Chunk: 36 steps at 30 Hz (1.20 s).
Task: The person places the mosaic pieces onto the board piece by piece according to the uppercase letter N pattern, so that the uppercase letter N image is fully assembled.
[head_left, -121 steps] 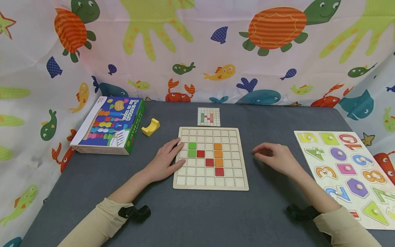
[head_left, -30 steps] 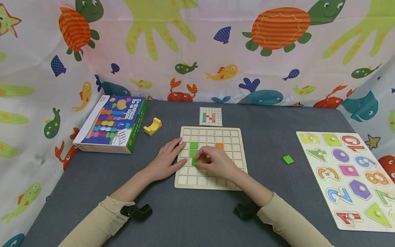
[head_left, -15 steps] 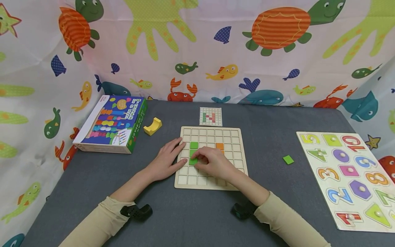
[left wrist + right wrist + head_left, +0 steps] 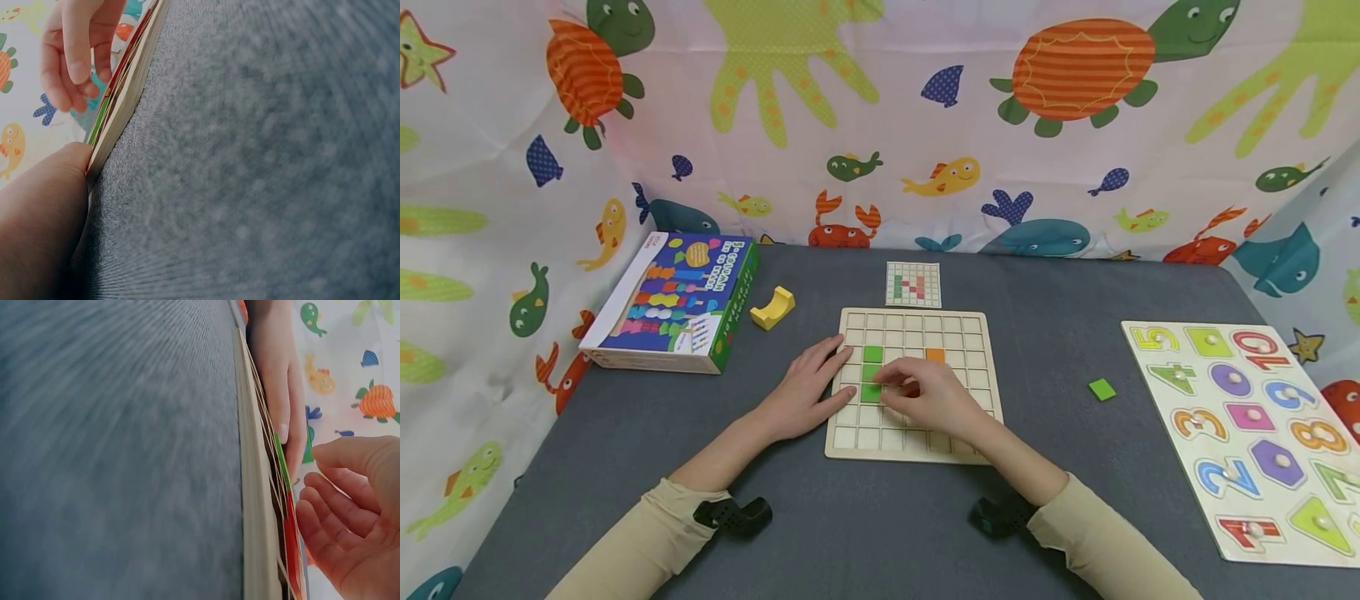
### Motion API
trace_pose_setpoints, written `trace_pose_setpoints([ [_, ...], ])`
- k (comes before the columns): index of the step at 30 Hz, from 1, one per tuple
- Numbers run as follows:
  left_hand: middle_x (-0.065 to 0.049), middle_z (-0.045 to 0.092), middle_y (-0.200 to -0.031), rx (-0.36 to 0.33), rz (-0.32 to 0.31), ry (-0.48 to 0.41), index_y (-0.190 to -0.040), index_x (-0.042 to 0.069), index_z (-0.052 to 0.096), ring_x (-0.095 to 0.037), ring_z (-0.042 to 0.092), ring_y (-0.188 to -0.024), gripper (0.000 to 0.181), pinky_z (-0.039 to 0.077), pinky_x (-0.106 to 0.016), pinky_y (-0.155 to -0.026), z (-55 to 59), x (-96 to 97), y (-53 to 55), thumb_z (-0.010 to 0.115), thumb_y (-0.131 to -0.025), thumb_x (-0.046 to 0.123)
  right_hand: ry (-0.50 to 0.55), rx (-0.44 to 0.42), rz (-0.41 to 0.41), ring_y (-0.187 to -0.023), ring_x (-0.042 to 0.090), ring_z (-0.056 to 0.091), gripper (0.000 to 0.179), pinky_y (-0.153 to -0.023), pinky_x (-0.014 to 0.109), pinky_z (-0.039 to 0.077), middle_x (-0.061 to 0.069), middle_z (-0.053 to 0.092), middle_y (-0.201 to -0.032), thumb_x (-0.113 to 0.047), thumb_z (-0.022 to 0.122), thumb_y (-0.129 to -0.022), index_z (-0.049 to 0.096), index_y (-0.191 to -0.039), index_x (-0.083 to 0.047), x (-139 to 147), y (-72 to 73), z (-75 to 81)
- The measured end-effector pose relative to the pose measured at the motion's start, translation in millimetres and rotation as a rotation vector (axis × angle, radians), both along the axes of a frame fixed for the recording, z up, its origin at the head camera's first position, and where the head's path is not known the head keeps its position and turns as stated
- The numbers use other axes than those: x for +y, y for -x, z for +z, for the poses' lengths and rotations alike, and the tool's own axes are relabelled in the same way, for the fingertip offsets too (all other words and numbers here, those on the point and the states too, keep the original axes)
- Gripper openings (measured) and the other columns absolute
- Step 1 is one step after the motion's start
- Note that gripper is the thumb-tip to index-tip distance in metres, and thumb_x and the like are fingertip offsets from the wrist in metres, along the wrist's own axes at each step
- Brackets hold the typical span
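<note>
A square wooden grid board (image 4: 955,321) lies on the dark cloth. My left hand (image 4: 801,392) rests along its left edge, fingers straight; in the left wrist view the thumb (image 4: 76,156) touches the rim. Three green square tiles (image 4: 871,392) stand in one column of the grid. My right hand (image 4: 928,396) hovers over the board beside the lowest green tile, fingers loosely bent. Nothing shows between its thumb (image 4: 337,453) and fingers. An orange tile (image 4: 936,356) peeks out behind that hand, which hides other tiles; red ones (image 4: 292,550) appear in the right wrist view.
A loose green tile (image 4: 1102,389) lies right of the board. A pattern card (image 4: 913,285) is behind it. A yellow curved block (image 4: 772,308) and a game box (image 4: 673,304) sit at the left. A number-shape puzzle board (image 4: 1232,417) lies at the right.
My right hand has come in from the right side and a third green tile now stands in the column. In the last half second that hand shifted slightly right. My left hand stays put.
</note>
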<state>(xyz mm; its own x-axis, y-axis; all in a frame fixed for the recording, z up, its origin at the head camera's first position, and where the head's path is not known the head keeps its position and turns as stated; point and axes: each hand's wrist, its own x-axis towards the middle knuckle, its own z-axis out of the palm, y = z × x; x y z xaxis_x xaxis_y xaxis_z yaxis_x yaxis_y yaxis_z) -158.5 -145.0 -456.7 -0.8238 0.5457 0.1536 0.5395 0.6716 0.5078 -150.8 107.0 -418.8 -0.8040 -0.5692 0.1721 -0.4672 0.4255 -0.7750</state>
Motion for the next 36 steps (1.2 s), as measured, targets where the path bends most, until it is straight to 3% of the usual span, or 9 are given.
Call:
trace_pose_setpoints([
  [13,-0.015,0.022,-0.158,0.010,-0.007,-0.002,-0.152,0.006,0.035,-0.034,0.020,-0.144,0.062,0.022,-0.059,-0.110,-0.9,-0.6,0.0,0.054,-0.101,0.037,-0.050,-0.063,-0.153,-0.089,0.011,0.062,0.019,-0.079,0.031,0.054,-0.005,0.070,-0.099,-0.014,0.074,-0.088,0.072,-0.107,-0.013,51.5,-5.9,5.5],
  [18,-0.016,0.023,-0.158,0.013,-0.005,-0.004,-0.151,0.006,0.035,-0.034,0.020,-0.144,0.062,0.022,-0.059,-0.109,-1.4,0.0,0.0,0.053,-0.101,0.036,-0.088,-0.045,-0.186,-0.086,0.011,0.061,0.019,-0.076,0.030,0.054,-0.007,0.070,-0.101,-0.015,0.074,-0.088,0.073,-0.108,-0.015,77.7,-8.7,4.2],
  [24,-0.016,0.023,-0.158,0.011,-0.004,-0.009,-0.151,0.006,0.036,-0.034,0.020,-0.144,0.062,0.022,-0.060,-0.109,-1.0,0.4,-0.6,0.054,-0.101,0.036,-0.133,-0.022,-0.235,-0.077,0.013,0.059,0.019,-0.068,0.026,0.051,-0.007,0.067,-0.091,-0.015,0.073,-0.089,0.072,-0.109,-0.016,111.6,-14.2,0.8],
  [32,-0.016,0.023,-0.158,0.005,-0.008,-0.009,-0.151,0.006,0.035,-0.035,0.020,-0.144,0.062,0.022,-0.060,-0.109,-0.3,0.0,-0.5,0.054,-0.101,0.036,-0.185,-0.018,-0.291,-0.081,0.012,0.062,0.021,-0.071,0.028,0.053,-0.004,0.069,-0.097,-0.016,0.072,-0.090,0.070,-0.112,-0.014,152.9,-22.4,3.5],
  [36,-0.016,0.022,-0.158,-0.002,-0.007,-0.009,-0.152,0.006,0.035,-0.034,0.019,-0.144,0.062,0.021,-0.060,-0.110,-0.6,0.6,-0.5,0.053,-0.101,0.036,-0.239,0.028,-0.331,-0.082,0.010,0.062,0.023,-0.072,0.025,0.052,-0.003,0.069,-0.098,-0.017,0.073,-0.089,0.070,-0.111,-0.014,173.5,-26.8,6.7],
])
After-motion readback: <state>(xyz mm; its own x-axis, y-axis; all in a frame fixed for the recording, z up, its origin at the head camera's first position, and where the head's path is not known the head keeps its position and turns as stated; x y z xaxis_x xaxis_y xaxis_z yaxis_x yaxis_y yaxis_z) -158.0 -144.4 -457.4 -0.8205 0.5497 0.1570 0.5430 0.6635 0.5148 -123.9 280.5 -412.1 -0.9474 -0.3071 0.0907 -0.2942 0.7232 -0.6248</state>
